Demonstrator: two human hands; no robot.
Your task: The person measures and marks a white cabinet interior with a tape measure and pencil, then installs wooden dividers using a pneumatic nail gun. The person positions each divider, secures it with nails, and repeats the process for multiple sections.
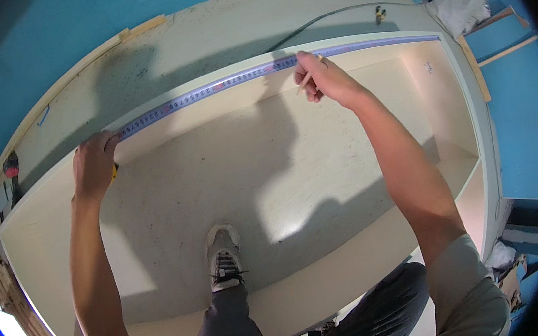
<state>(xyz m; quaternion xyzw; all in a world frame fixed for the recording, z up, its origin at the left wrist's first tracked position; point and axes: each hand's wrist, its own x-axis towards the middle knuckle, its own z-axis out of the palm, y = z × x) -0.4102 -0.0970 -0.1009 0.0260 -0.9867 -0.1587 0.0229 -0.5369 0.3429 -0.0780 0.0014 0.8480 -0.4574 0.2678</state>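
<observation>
A large white cabinet frame (383, 238) lies open on the floor around my foot. Along the top edge of its far panel runs a stretched tape measure blade (216, 86), reaching to the far right corner. My left hand (94, 163) is closed around the tape measure at the left end of the blade; a bit of its yellow case (114, 171) shows below the fingers, and the rest is hidden. Farther right, my right hand (329, 81) pinches a thin pencil (304, 84), its fingers touching the blade's edge.
My shoe (224, 256) stands inside the frame. Beyond the far panel lie a black cable (324, 14) and wooden strips (115, 43). A red-and-black tool (12, 172) is at the left. A white sack (463, 5) and a wooden stick (508, 50) lie at the right.
</observation>
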